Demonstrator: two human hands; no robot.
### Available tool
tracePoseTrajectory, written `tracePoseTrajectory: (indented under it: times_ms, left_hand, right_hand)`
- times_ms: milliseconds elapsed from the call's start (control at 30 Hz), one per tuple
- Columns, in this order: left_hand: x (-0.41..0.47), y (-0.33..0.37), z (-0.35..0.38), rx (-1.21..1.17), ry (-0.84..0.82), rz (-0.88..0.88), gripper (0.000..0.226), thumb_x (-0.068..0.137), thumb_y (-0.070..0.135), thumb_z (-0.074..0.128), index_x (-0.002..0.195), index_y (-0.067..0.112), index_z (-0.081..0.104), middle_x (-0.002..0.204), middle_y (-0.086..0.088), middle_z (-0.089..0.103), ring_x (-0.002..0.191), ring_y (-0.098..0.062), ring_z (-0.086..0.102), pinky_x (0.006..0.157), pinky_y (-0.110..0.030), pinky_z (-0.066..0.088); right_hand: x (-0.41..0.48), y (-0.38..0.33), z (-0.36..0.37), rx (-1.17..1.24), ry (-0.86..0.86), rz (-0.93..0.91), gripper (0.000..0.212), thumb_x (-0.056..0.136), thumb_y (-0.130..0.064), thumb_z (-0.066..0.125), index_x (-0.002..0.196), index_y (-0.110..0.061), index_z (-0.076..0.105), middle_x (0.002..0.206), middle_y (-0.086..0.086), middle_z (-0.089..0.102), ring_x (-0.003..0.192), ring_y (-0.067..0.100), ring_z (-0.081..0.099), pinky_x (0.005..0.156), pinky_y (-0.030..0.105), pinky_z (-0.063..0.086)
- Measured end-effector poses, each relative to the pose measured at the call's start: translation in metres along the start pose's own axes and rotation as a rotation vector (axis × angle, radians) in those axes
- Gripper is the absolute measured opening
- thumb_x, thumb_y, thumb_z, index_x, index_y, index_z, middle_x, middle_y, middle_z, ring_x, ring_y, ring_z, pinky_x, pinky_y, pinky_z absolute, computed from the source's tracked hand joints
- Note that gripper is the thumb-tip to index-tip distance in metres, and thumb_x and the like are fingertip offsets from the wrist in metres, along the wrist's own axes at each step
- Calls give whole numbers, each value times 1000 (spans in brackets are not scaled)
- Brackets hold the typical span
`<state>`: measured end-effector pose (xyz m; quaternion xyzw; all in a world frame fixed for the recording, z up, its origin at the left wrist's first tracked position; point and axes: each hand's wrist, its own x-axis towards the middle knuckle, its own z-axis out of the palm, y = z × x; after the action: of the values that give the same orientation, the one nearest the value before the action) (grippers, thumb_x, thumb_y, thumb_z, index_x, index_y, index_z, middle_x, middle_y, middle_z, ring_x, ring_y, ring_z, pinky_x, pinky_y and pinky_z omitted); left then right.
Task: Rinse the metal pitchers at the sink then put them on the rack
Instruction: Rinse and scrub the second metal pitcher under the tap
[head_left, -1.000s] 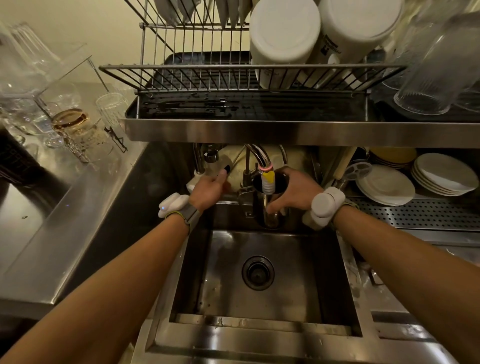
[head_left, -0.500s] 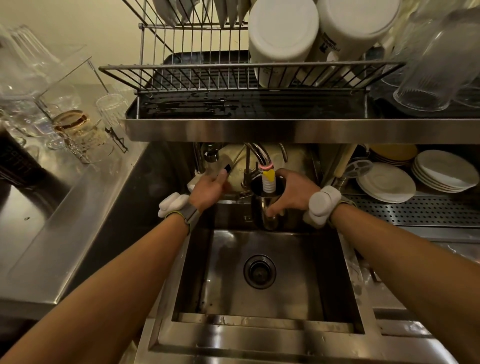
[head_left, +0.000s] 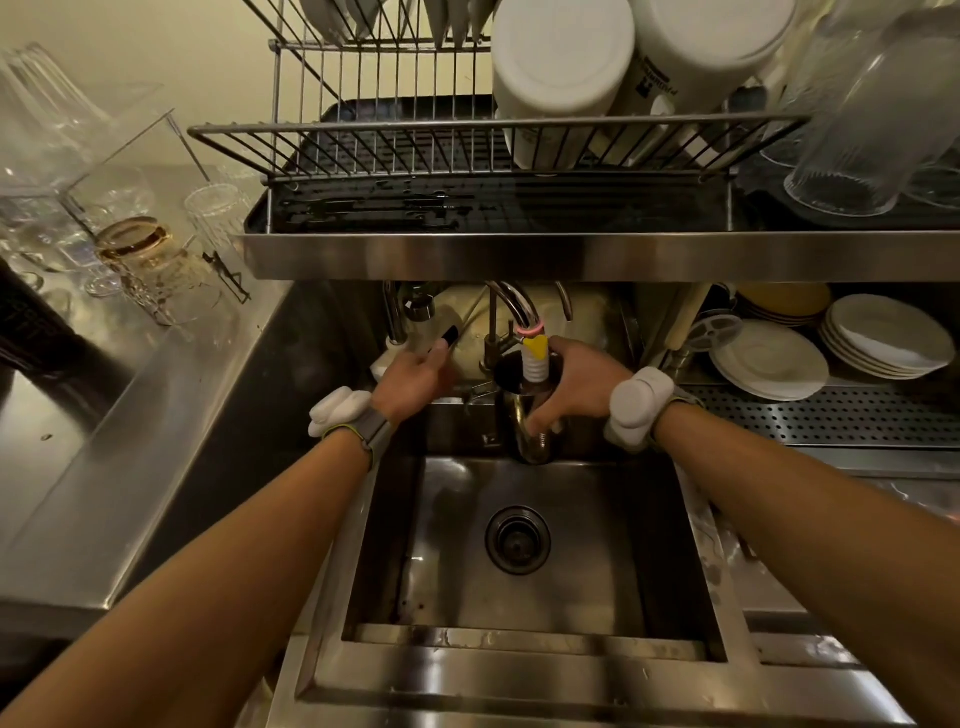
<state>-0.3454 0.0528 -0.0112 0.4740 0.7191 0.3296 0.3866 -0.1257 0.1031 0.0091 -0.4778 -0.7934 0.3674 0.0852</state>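
Note:
A shiny metal pitcher stands upright at the back of the steel sink, its mouth right under the faucet's white ribbed nozzle. My right hand wraps around the pitcher's side and holds it there. To the left, my left hand grips the black-tipped tap lever. The wire dish rack sits on a steel shelf directly above the sink, its left half free. Whether water runs into the pitcher cannot be made out.
White tubs and clear glasses fill the rack's right side. Stacked plates lie on a perforated shelf to the right. Glassware crowds the steel counter at the left. The drain sits mid-basin.
The pitcher has risen slightly, so the nozzle now reaches into its mouth. My left hand stays on the lever.

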Motion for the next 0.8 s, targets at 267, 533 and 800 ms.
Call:
tracePoseTrajectory:
  times_ms: [267,533,800]
  left_hand:
    - [4,-5,5,-30,-20,6,49,98,44,34,72,12,60,76,-11,62,75,-24,57,74,-32,41]
    - [0,-6,6,16,-42,15,51,99,46,31,79,12,63,86,-13,64,83,-25,59,77,-34,41]
    - [6,-12,3,-17,-16,-3,49,97,49,35,65,22,61,67,-1,60,72,-20,57,61,-28,39]
  right_hand:
    - [-2,7,-4,40,25,42,89,46,-31,91,125,-20,49,116,-5,59,105,17,57,76,19,42]
    - [-2,9,0,80,-3,61,90,47,-33,90,126,-21,48,115,-6,58,100,12,55,70,15,40]
    - [-3,13,5,107,-6,72,87,47,-34,90,124,-21,49,116,-5,59,106,18,58,78,21,45]
